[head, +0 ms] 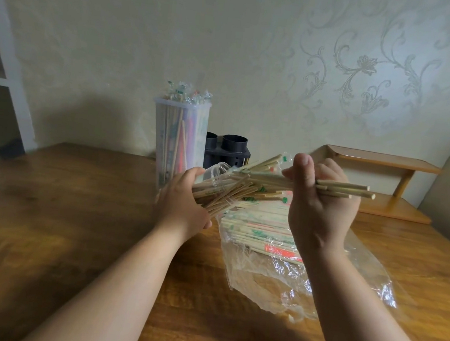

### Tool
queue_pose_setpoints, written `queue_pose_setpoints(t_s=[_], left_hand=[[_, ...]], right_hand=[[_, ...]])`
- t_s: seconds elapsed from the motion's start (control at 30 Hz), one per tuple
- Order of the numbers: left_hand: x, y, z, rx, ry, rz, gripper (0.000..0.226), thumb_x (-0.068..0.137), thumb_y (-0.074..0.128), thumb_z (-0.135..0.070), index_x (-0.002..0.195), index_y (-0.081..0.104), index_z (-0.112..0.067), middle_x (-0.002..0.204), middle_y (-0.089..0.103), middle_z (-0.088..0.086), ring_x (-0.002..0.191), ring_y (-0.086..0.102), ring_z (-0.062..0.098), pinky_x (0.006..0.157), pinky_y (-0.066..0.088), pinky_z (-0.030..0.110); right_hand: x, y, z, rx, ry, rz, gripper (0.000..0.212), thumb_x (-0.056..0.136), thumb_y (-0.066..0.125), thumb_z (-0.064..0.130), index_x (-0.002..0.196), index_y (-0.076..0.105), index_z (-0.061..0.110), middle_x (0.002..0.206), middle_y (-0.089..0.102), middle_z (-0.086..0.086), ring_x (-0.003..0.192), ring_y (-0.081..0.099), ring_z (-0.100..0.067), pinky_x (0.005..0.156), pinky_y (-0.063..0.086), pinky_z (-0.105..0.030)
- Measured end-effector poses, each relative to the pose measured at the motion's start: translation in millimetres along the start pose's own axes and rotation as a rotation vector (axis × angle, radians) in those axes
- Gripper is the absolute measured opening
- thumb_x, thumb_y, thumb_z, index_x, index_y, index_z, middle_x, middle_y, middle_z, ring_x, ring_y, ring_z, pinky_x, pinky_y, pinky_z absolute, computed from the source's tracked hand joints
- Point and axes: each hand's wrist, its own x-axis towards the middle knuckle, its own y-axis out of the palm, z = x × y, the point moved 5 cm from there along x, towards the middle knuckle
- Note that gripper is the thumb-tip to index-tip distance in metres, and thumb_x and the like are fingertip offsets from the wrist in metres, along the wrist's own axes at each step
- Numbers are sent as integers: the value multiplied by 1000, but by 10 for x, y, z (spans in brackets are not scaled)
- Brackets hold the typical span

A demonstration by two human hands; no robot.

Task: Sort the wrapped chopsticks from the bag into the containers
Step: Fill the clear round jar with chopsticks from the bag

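L hand [185, 203] & R hand [321, 206] round chopsticks [258, 182], just above bag [276, 281]

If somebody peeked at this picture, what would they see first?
Probably the big bundle of chopsticks fanning out in the middle, gripped by the left hand and the right hand above the table. Just below lies a crinkly clear bag with more wrapped chopsticks inside. Behind it stands a tall clear container, already stuffed with them.
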Motion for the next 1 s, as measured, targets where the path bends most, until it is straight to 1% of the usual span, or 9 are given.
queue_pose_setpoints(t_s=[0.1, 0.2, 0.37, 0.5, 0.6, 0.67, 0.8, 0.93, 1.0], left_hand=[[3, -4, -26, 62, 15, 7, 100, 58, 83, -6, 141, 39, -40, 142, 44, -12, 132, 38, 19, 111, 36, 46], [15, -6, -26, 66, -7, 3, 101, 58, 87, -7, 141, 40, -41, 142, 44, -13, 132, 39, 19, 111, 36, 45], [13, 6, -24, 88, 14, -10, 103, 54, 92, -9, 138, 42, -41, 142, 46, -11, 131, 41, 22, 110, 38, 44], [13, 3, -39, 92, 5, -2, 103, 55, 92, -9, 139, 42, -40, 143, 46, -12, 132, 40, 22, 111, 36, 43], [9, -1, -27, 61, 14, -4, 102, 54, 90, -6, 138, 43, -40, 142, 47, -11, 131, 40, 22, 110, 37, 44], [6, -1, -28, 64, 22, -2, 101, 56, 89, -6, 138, 42, -40, 142, 46, -11, 130, 40, 22, 110, 38, 43], [0, 0, -42, 91, 28, -3, 101, 58, 90, -8, 140, 41, -39, 143, 45, -10, 131, 39, 22, 111, 37, 42], [15, -1, -43, 98, 9, -5, 103, 56, 90, -8, 140, 40, -41, 142, 46, -12, 131, 40, 21, 110, 37, 41], [15, 4, -38, 85, 6, -4, 102, 56, 90, -6, 139, 41, -41, 142, 46, -12, 131, 40, 22, 110, 38, 43]], right_hand=[[38, -24, -1, 16, 58, -35, 34, 95, 48, 53, 66, 60, 42, 63, 59, 17, 65, 60, -1, 62, 46, -25], [49, 13, -107, 44, 143, 10, 35, 97, 55, 44, 63, 61, 39, 65, 64, 8, 68, 63, -18, 65, 48, -35], [-59, 233, -258, 79, 378, 284, 31, 85, 67, 51, 67, 70, 26, 96, 59, -3, 93, 55, -7, 65, 39, -4], [-137, 251, -272, 352, 534, 231, 27, 84, 54, 24, 65, 69, 11, 102, 55, -4, 85, 59, 0, 61, 45, -8], [-124, 259, -313, 287, 545, 214, 22, 94, 54, 8, 77, 65, 17, 94, 61, -5, 75, 59, -3, 61, 46, -14], [-124, 241, -349, 289, 584, 160, 19, 91, 67, 13, 82, 53, 22, 82, 60, 0, 68, 55, -7, 61, 45, -20], [-120, 148, -385, 216, 507, 60, 34, 76, 81, 39, 83, 48, 34, 92, 55, 5, 88, 53, -17, 78, 43, -32], [-133, 119, -320, 227, 388, -30, 19, 85, 58, 47, 91, 52, 30, 89, 55, 8, 84, 52, -4, 77, 42, -21], [-146, 103, -294, 114, 313, -37, 27, 92, 41, 49, 91, 54, 25, 86, 57, 9, 79, 51, 2, 70, 39, -14]])
